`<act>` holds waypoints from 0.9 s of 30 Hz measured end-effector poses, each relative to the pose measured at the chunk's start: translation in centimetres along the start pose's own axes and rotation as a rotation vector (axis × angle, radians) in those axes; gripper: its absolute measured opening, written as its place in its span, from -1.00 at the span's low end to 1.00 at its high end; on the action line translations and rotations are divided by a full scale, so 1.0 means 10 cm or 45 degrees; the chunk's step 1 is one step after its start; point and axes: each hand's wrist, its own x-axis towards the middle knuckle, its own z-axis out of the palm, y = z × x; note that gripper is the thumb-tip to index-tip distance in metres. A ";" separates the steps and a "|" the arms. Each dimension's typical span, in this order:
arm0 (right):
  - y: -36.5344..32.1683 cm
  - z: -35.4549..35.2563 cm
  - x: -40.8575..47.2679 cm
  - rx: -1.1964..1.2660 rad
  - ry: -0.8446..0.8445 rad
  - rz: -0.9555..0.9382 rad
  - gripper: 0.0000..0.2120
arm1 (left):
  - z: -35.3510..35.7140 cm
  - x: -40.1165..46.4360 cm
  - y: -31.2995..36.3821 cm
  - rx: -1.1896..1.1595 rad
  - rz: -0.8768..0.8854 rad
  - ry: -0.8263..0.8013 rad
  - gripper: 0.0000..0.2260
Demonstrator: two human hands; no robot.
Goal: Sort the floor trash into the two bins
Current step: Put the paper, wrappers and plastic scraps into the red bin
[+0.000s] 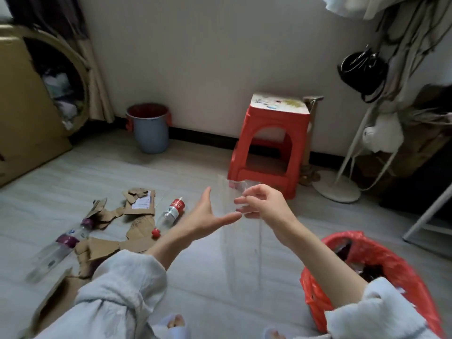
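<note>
My right hand (pixel 263 204) pinches the top of a clear plastic sheet or bag (pixel 241 241) that hangs down in front of me. My left hand (pixel 208 216) is spread with straight fingers, its thumb touching the film's left edge. On the floor to the left lie torn cardboard pieces (pixel 137 211), a clear bottle with a red label (pixel 171 212), a red cap (pixel 155 232), and two clear bottles with purple labels (pixel 55 250). A bin lined with a red bag (pixel 381 255) stands at my right, holding dark trash. A grey-blue bin (pixel 150 133) stands by the far wall.
A red plastic stool (pixel 271 145) stands by the wall ahead. A white stand base (pixel 336 187) and hanging clothes fill the right side. A large cardboard box (pixel 22 113) sits at the left. My slippered feet (pixel 171 326) are at the bottom.
</note>
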 end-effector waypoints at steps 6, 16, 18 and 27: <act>-0.01 -0.15 -0.26 0.145 0.014 -0.057 -0.91 | 0.16 -0.05 0.14 -0.067 -0.058 -0.228 -0.23; 0.10 -0.39 -0.02 -0.496 0.342 -0.246 -0.71 | 0.28 0.21 0.09 0.462 0.230 0.326 -0.84; 0.11 -0.43 0.02 -0.688 0.261 -0.448 -0.56 | 0.26 0.22 0.05 0.602 0.324 0.337 -0.82; 0.24 -0.40 0.17 -1.197 0.095 -0.340 -0.87 | 0.13 0.21 -0.02 0.775 0.334 0.172 -0.90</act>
